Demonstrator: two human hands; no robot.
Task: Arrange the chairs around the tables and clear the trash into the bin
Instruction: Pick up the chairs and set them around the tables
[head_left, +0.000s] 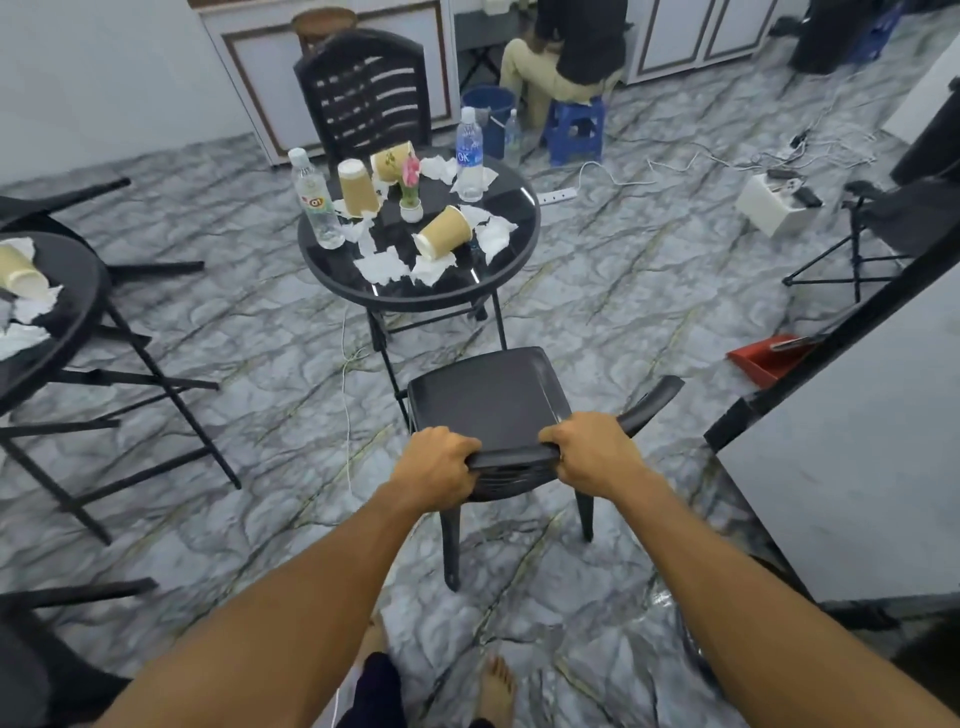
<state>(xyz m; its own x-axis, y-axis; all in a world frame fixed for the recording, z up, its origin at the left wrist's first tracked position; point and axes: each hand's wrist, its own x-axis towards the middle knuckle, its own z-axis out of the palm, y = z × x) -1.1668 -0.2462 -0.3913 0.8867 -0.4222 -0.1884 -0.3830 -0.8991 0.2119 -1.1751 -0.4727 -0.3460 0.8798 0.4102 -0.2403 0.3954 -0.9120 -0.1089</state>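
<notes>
At the left edge of view a dark round counter (78, 270) carries a tipped paper cup (21, 275) and crumpled tissues (31, 312). The middle counter (452, 299) is strewn with trash: two water bottles (314, 200), three paper cups (444, 231) with one lying on its side near the front edge, and torn tissues (382, 265) around a small flower pot (410, 192). A slatted chair (363, 93) already stands at its far edge.

The near chair (483, 395) sits just short of the front edge, seat facing the counter. The left hand (439, 462) and right hand (592, 452) each curl round the top rail of its backrest, well apart, a grip that seems meant to steer it squarely under the rim.

A blue bucket (488, 101) beyond the far edge may be the bin. A red dustpan (769, 358) lies on the floor to the right.
</notes>
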